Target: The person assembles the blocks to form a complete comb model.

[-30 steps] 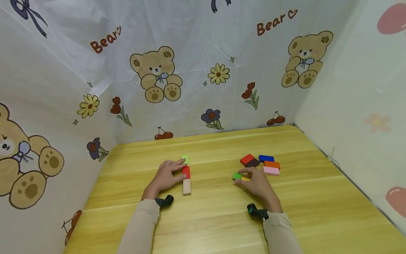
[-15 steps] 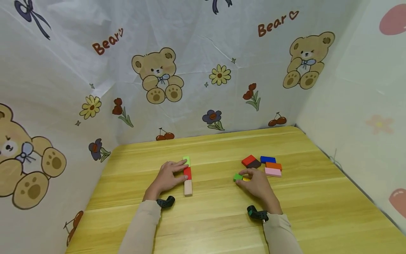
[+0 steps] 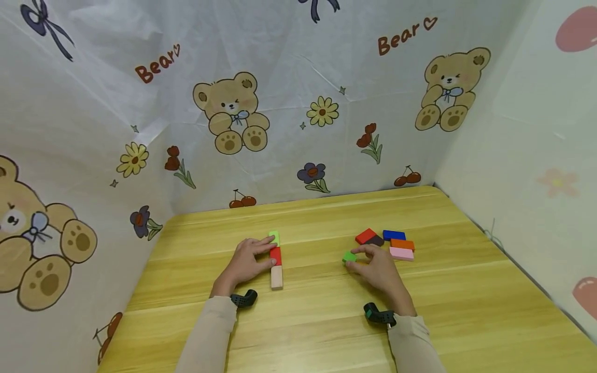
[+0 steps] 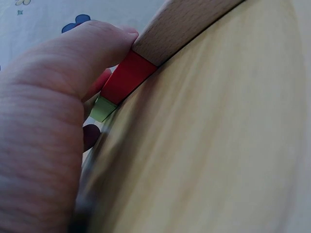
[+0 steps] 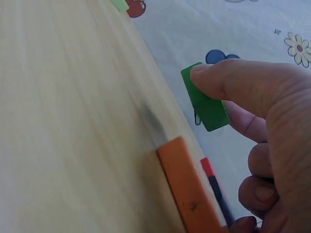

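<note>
A broad yellow wood-grain bench (image 3: pixel 317 311) fills the foreground, and two bare hands are busy on it! Left hand (image 3: pixel 246 259): fingers parted, thumb and a fingertip resting on a row of blocks. Right hand (image 3: pixel 377 264): thumb and finger pinching, the other fingers curled behind.

Past that right hand sits a loose cluster: a flat pink block (image 3: pixel 401 254), a flat orange block (image 3: pixel 402 244) and a flat blue block (image 3: pixel 394 235), with red and dark brown ones beside them. Over to the row now, end to end: a plain beige wooden block (image 3: pixel 277 278) nearest, a painted red block (image 3: pixel 276 256) under the left hand, a light green block (image 3: pixel 275 237) farthest.

And the star, small as it is: a bright green painted rectangular block (image 5: pixel 212 114) in that right-hand pinch, seemingly just clear of the bench, well apart from the row. Probably wood, so light, stiff and hard to damage; the smooth paint might slip a little. Best hold? Opposite flat faces, near the middle, leaving the ends free.
</note>
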The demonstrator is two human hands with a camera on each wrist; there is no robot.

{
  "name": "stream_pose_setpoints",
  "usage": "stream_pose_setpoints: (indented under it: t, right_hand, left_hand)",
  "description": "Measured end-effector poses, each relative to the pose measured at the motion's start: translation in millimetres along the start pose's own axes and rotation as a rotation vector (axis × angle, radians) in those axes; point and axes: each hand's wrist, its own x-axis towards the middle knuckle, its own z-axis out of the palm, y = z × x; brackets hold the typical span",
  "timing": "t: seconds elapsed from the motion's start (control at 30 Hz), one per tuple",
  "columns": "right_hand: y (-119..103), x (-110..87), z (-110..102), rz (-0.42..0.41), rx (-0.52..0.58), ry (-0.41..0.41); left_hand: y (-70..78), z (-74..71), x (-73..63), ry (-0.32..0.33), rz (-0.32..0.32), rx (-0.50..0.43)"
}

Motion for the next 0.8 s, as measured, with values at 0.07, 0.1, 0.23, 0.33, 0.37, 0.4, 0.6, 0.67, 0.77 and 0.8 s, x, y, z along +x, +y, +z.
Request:
stream_pose_setpoints:
  t: [0.07, 0.1, 0.23, 0.33, 0.37, 0.4, 0.6, 0.67, 0.77, 0.8]
  right_hand:
    - [-4, -0.2, 2, -0.019, 0.026, 0.002]
    - [-6, -0.2, 3, -0.03, 0.035, 0.003]
    - [-10, -0.8, 8, -0.061, 0.062, 0.017]
    - [-13, -1.1, 12, -0.093, 0.098, 0.025]
    - [-15, -1.1, 13, -0.103, 0.114, 0.026]
    - [-16, -1.3, 14, -0.117, 0.126, 0.028]
    - [-22, -1.3, 24, -0.146, 0.167, 0.013]
    - [-24, -1.3, 28, -0.145, 0.179, 0.001]
    - [-28, -1.1, 33, -0.153, 0.194, -0.02]
    - [-30, -0.9, 35, -0.156, 0.196, -0.025]
  left_hand:
    - [-0.2, -0.6, -1.2, 0.005, -0.004, 0.001]
    - [-0.3, -0.8, -1.5, 0.008, -0.004, 0.0]
    - [-0.9, -0.8, -1.8, 0.004, -0.007, 0.002]
    - [-1.5, 0.0, -1.4, -0.003, -0.013, 0.004]
    - [-1.6, 0.4, -1.0, -0.004, -0.016, 0.001]
    - [-1.7, 0.6, -0.6, -0.004, -0.019, -0.002]
    - [-2.1, 1.7, -0.4, -0.016, -0.026, -0.003]
    - [-2.1, 1.8, -0.9, -0.019, -0.028, 0.0]
    - [-1.5, 1.3, -0.3, -0.014, -0.026, 0.01]
    - [-1.3, 1.0, 0.3, -0.012, -0.023, 0.011]
